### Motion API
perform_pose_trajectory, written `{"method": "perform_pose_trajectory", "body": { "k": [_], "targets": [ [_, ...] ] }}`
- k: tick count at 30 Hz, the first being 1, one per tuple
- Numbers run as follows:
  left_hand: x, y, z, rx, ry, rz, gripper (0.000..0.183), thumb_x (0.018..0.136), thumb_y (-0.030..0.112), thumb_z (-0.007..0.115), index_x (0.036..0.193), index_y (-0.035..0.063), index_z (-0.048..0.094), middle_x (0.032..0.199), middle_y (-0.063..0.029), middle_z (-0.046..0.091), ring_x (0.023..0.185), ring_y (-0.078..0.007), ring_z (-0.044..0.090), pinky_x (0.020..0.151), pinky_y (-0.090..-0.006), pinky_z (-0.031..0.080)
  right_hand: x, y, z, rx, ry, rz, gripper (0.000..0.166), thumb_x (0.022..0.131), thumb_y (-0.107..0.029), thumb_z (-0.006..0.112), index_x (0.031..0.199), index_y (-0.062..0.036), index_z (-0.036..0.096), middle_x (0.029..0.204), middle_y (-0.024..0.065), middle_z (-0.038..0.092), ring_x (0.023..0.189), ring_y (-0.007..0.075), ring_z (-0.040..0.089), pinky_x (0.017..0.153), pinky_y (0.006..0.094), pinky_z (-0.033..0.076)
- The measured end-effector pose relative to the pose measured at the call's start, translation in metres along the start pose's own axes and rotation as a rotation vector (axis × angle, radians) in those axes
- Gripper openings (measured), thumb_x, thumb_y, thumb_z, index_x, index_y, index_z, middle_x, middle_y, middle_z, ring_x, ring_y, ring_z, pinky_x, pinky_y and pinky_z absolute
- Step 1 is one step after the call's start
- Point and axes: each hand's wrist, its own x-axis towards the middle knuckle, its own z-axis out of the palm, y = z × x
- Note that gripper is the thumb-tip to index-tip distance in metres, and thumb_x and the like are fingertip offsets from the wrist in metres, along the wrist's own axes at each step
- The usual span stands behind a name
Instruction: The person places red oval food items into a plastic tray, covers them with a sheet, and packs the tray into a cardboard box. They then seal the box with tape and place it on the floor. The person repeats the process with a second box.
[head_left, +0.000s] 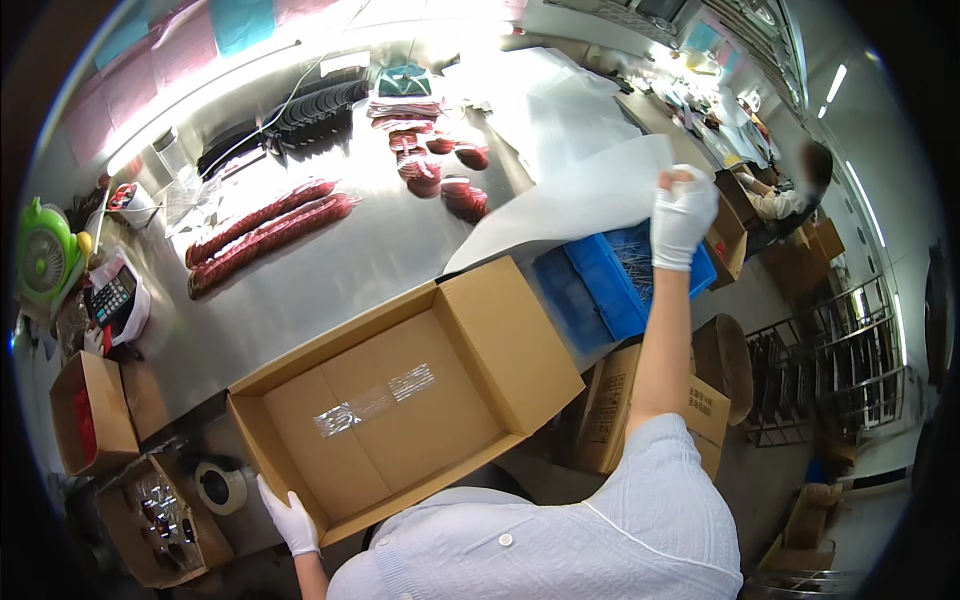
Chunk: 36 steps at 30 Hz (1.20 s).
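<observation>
An open cardboard box (442, 397) sits before me at the front edge of the metal table, with clear tape across its bottom. Nothing lies inside it, and one flap folds outward on the right. At its near left corner, my left hand (289, 517), in a white glove, grips the wall. My right hand (682, 214), also gloved, is raised at the right with its fingers closed on a corner of a thin white packing sheet (570, 191). That sheet droops leftward to the table beside the box. Behind it spreads a pile of similar white sheets (562, 105).
Blue plastic bins (611, 289) stand under my right forearm; one contains thin metal pieces. Rows of dark red lenses (274, 236) and black curved pieces (319, 116) lie on the table. A calculator (112, 298), green fan (45, 255) and tape roll (221, 487) are left. A seated person (787, 199) is far right.
</observation>
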Motion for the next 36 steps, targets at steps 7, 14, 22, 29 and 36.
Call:
{"method": "perform_pose_trajectory", "body": {
  "k": [7,14,22,29,36],
  "targets": [
    [-0.004,0.141,-0.010,-0.412,-0.283,0.277,0.062,0.090,0.000,0.058,0.148,-0.0045,0.036,0.152,-0.0234,0.038,0.142,-0.0319,0.038,0.113,-0.0397,0.035,-0.075,-0.187,-0.082,0.682,-0.894,0.136,0.016,0.089,-0.024,0.064,0.088,-0.0084,0.070,0.074,0.0187,0.067,0.070,0.0344,0.068,0.066,0.0419,0.054],
    [-0.001,0.198,0.058,-0.987,-0.754,-0.015,0.059,0.093,0.009,0.064,0.145,-0.0012,0.041,0.134,-0.0124,0.056,0.122,-0.0203,0.055,0.103,-0.0327,0.044,-0.179,-0.334,-0.084,1.414,-1.483,0.913,0.044,0.102,-0.035,0.056,0.127,0.0008,0.059,0.105,0.0060,0.067,0.091,0.0127,0.063,0.072,0.0314,0.053],
    [0.037,0.082,0.069,-0.689,-0.546,-0.213,0.057,0.086,0.004,0.063,0.141,0.0005,0.048,0.097,-0.0081,0.068,0.085,-0.0149,0.064,0.081,-0.0297,0.053,-0.210,-0.297,-0.061,1.253,-1.553,1.265,0.059,0.104,-0.034,0.047,0.153,-0.0048,0.030,0.106,0.0069,0.067,0.082,0.0127,0.065,0.057,0.0234,0.051],
    [0.062,0.052,0.065,-0.115,-0.291,-0.167,0.070,0.087,0.002,0.055,0.152,0.0011,0.029,0.132,-0.0265,0.057,0.118,-0.0398,0.058,0.099,-0.0423,0.048,-0.255,-0.289,-0.024,1.013,-1.887,0.978,0.048,0.101,-0.017,0.044,0.148,-0.0053,0.042,0.106,0.0050,0.068,0.081,0.0112,0.062,0.069,0.0261,0.051],
    [0.021,0.135,0.006,0.041,-0.073,0.266,0.079,0.085,0.014,0.073,0.154,0.0083,0.034,0.117,-0.0126,0.054,0.096,-0.0259,0.061,0.089,-0.0380,0.052,-0.223,-0.309,-0.020,1.243,-1.776,0.911,0.034,0.101,-0.021,0.052,0.128,-0.0039,0.063,0.083,0.0032,0.067,0.064,0.0073,0.056,0.057,0.0228,0.048]
  ]
}}
